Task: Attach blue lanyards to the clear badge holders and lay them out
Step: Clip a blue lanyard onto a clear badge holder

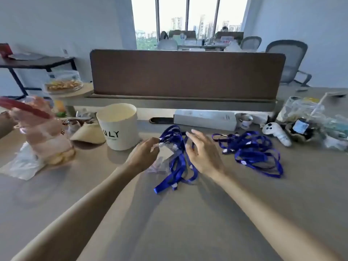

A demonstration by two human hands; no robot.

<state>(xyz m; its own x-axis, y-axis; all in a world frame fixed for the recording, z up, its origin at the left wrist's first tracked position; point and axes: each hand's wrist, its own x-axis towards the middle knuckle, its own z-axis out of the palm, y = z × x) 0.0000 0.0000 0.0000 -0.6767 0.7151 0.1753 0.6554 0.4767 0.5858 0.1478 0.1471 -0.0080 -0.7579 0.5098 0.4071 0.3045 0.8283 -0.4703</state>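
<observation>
Holder (166,153): clear, blurred, sits just right of the tub (118,127) and a bit nearer the person. Clip end points up toward the tub's right side and the long axis tilts back toward the person. Left hand (145,153) pinches that clip end with fingers curled. Can't tell if more clear holders lie under it.

Lanyards (178,162): blue heap under and around the holder. The heap's long axis runs from beside the tub toward the person, with loose ends on the near side. Right hand (204,153) is over the heap's right edge, fingers straight and spread, holding nothing. Can't tell if it touches.

Second heap (254,152): farther right of the tub, apart from the first. That makes 2 heaps, but the strap count per heap is unreadable.

Count: 1 holder sure, 1 tub, 1 box (205,118), 1 controller (276,133).

Edges: the divider (186,74) walls the side behind the tub, with the box along its foot. Clutter sits left of the tub and at far right past the controller. Desk (169,223) shows a broad plain stretch on the tub's near side, with both forearms crossing it.
</observation>
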